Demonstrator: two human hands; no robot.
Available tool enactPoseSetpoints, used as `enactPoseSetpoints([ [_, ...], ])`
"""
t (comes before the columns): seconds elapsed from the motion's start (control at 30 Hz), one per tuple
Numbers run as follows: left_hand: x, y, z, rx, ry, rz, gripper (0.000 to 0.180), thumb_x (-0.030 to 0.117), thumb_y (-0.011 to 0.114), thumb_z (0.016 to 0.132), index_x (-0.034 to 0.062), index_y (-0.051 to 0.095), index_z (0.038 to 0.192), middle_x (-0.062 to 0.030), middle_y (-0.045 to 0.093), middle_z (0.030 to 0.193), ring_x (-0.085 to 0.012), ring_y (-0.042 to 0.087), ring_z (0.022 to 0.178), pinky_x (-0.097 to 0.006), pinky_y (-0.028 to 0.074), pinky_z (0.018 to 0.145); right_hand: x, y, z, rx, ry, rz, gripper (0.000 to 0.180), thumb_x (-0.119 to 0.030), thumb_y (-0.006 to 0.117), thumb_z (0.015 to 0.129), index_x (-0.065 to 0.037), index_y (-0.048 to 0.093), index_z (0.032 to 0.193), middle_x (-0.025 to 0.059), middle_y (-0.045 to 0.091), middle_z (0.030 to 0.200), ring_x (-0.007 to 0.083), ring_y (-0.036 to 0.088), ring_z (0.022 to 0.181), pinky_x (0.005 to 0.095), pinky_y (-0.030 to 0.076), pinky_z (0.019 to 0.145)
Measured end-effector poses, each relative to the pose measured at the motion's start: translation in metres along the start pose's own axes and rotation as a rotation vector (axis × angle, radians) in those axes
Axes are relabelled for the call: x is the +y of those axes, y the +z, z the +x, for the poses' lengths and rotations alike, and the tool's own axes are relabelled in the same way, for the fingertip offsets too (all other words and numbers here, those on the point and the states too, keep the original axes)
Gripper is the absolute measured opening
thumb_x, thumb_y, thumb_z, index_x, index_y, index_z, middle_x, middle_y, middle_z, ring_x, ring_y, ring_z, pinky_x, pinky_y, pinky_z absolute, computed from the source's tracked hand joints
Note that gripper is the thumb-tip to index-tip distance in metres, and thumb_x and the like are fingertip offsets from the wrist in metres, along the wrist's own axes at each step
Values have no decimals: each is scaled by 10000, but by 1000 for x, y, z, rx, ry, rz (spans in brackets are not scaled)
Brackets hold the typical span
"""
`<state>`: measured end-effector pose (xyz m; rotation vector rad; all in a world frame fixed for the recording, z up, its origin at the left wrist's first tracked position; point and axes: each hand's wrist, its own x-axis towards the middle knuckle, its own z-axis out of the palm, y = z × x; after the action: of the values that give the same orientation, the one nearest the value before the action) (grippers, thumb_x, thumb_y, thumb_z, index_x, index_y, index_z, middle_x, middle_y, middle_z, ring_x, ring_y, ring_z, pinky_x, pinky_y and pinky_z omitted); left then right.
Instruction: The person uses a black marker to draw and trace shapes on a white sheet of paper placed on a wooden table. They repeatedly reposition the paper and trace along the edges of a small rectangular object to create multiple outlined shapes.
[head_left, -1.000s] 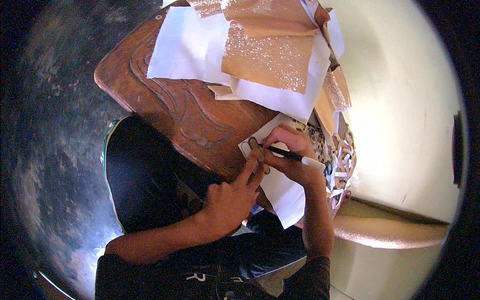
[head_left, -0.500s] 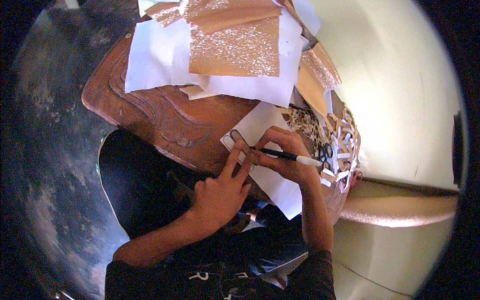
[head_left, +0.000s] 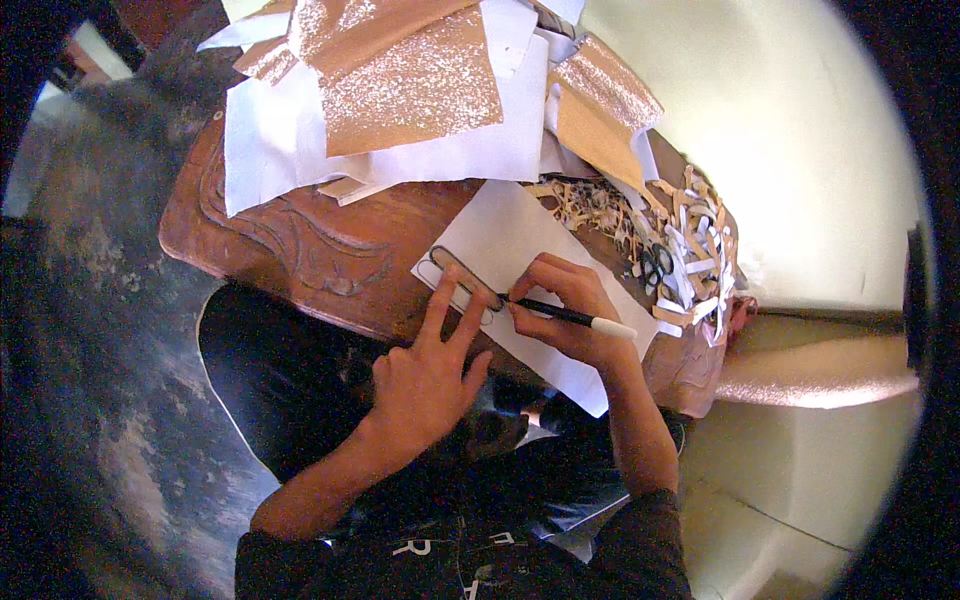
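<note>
My right hand [head_left: 575,318] pinches a black marker pen [head_left: 555,310] with a white end, its tip on a white sheet [head_left: 505,225]. The tip meets the edge of a narrow, round-ended template [head_left: 468,277], which lies flat on the sheet. Two outstretched fingers of my left hand [head_left: 425,390] press on this template, and its thumb stands apart. Beside the template, dark rounded outlines show on the sheet, partly covered by my left fingers. The sheet lies slanted on a carved brown wooden table [head_left: 400,215].
Large white sheets [head_left: 270,140] and glittery copper-coloured sheets [head_left: 410,90] are piled at the far side. To the right lie black-handled scissors [head_left: 657,265] among white and tan offcut strips [head_left: 700,260]. A copper-coloured roll [head_left: 820,365] sits beyond the table's right end.
The pen tip and my right hand have shifted slightly along the template's edge, while my left fingers stay pressed on it. The whole view has also turned and shifted a little.
</note>
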<state>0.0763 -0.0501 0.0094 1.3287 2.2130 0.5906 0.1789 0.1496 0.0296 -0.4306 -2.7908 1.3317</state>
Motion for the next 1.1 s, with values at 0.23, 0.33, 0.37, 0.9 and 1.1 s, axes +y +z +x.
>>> enactPoseSetpoints([
  [0.23,4,-7,3,15,18,53,607,344,667,906,202,473,1463,-117,325,1596,-434,712,770,-502,607,636,4,8,-10,110,-23,-26,196,-107,770,743,-52,647,885,104,652,875,276,659,813,360,525,721],
  [0.33,-1,-13,7,32,65,106,560,318,667,904,214,511,1432,-104,388,1560,-434,710,775,-499,609,661,4,20,-19,303,25,41,174,-88,768,749,-55,652,874,78,665,853,214,660,787,322,520,704],
  [0.37,-3,-17,9,18,80,138,545,305,666,905,218,520,1423,-100,406,1545,-434,709,778,-499,609,671,2,25,-23,379,54,84,170,-89,767,755,-59,651,877,74,668,851,204,656,782,316,517,698],
  [0.9,-2,-33,16,-60,108,279,622,65,625,806,243,552,1398,-76,462,1477,-414,704,867,-515,600,743,-4,70,-34,462,-29,-30,184,-69,758,812,-39,628,939,117,634,921,278,657,849,355,532,749],
  [1.1,-2,-31,15,-39,99,288,624,55,616,800,240,562,1394,-82,451,1491,-408,704,857,-507,602,736,-7,70,-32,465,-40,-64,205,-85,762,808,-43,626,956,130,622,919,307,646,831,371,526,730],
])
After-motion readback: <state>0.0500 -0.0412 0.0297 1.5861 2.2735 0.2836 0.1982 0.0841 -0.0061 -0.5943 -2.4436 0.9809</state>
